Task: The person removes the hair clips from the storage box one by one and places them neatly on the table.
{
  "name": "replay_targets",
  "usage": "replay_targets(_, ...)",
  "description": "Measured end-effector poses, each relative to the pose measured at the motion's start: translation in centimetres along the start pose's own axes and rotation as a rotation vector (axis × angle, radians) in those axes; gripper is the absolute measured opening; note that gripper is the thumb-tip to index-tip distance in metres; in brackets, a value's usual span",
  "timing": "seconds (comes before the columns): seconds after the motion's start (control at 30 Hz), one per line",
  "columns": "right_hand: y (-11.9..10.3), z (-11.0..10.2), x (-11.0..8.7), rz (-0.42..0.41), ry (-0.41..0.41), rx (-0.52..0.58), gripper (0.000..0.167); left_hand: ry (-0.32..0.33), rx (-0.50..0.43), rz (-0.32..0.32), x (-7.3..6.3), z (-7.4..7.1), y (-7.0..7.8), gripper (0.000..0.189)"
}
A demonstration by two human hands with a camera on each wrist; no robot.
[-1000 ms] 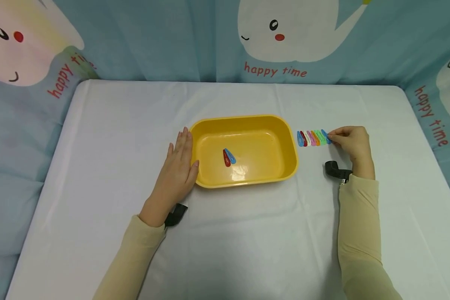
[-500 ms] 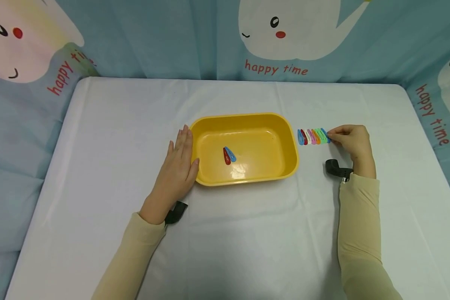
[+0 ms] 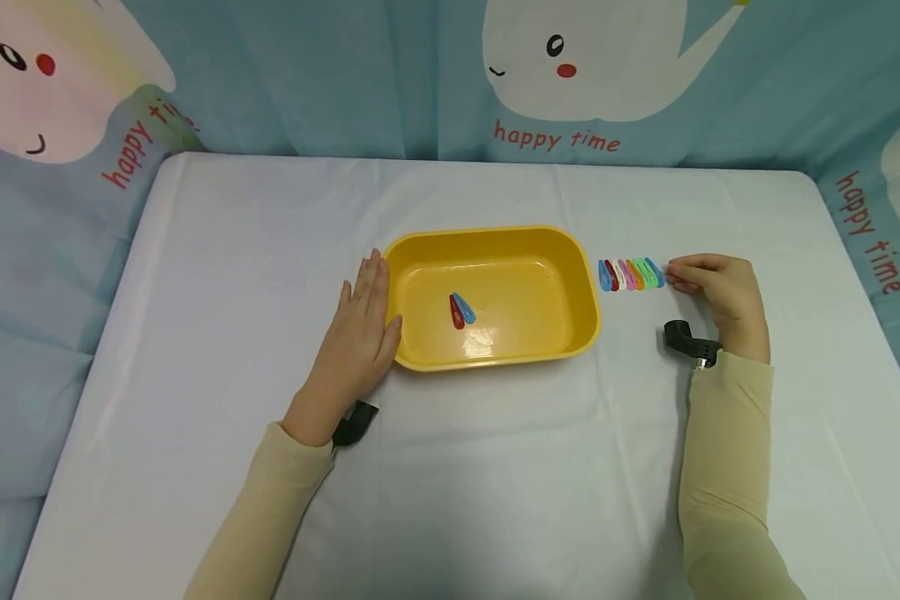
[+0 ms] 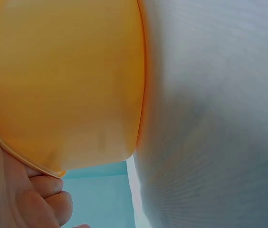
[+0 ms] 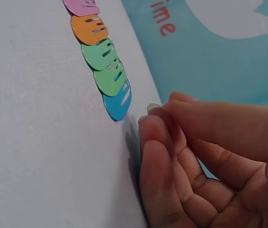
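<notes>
In the head view, a yellow plastic tray (image 3: 495, 346) stands on the white table, with a red hair clip (image 3: 457, 312) and a blue hair clip (image 3: 464, 307) inside it. My left hand (image 3: 356, 333) lies with straight fingers along the tray's left rim, thumb over the edge. To the right of the tray, several snap hair clips (image 3: 629, 274) form a tight row in blue, red, white, pink, orange and green. My right hand (image 3: 716, 292) is just right of the row's end blue clip (image 5: 118, 103). Its fingers are loosely bent, fingertips apart from that clip, nothing visible between them.
A white cloth (image 3: 495, 483) covers the table. Behind it hangs a blue curtain (image 3: 345, 75) with whale prints, which also runs along both sides. A black wrist camera (image 3: 688, 340) sits at the right wrist and another black camera (image 3: 355, 423) at the left.
My right hand has drawn back slightly to the right, off the end blue hair clip that its fingertips touched. The clip row stays in line. My left hand keeps its place on the tray.
</notes>
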State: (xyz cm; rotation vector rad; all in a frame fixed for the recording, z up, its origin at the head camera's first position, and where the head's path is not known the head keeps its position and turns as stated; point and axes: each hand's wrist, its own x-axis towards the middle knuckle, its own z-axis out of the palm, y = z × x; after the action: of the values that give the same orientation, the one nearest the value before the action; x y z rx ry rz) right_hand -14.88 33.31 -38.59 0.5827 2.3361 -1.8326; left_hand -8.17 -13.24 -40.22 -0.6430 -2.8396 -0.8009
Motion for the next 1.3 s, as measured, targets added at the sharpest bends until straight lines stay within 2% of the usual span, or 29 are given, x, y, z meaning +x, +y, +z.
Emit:
replay_targets(0.2, -0.2, -0.2, -0.2, 0.053, -0.064, 0.263, 0.014, -0.001, -0.006, -0.010, -0.2, -0.2, -0.1, 0.063)
replay_targets(0.33, -0.8, -0.3, -0.6, 0.076, -0.073, 0.335, 0.011, -0.012, -0.005, -0.011, 0.0, -0.2, 0.1, 0.064)
replay_targets(0.63, -1.9, 0.0, -1.3, 0.064, -0.166, 0.342, 0.013, -0.014, 0.002, -0.007, 0.1, -0.2, 0.3, 0.063)
replay_targets(0.9, -2.5, 0.6, -1.6, 0.009, -0.171, 0.401, 0.011, -0.025, 0.012, -0.014, 0.1, -0.3, 0.2, 0.063)
replay_targets(1.13, -3.1, 1.1, -1.9, -0.035, -0.169, 0.377, 0.010, -0.027, 0.009, -0.018, 0.0, -0.4, 0.2, 0.063)
replay_targets(1.3, -3.5, 1.4, -2.2, -0.068, -0.206, 0.372, 0.011, -0.022, 0.005, -0.017, 0.0, -0.3, 0.2, 0.064)
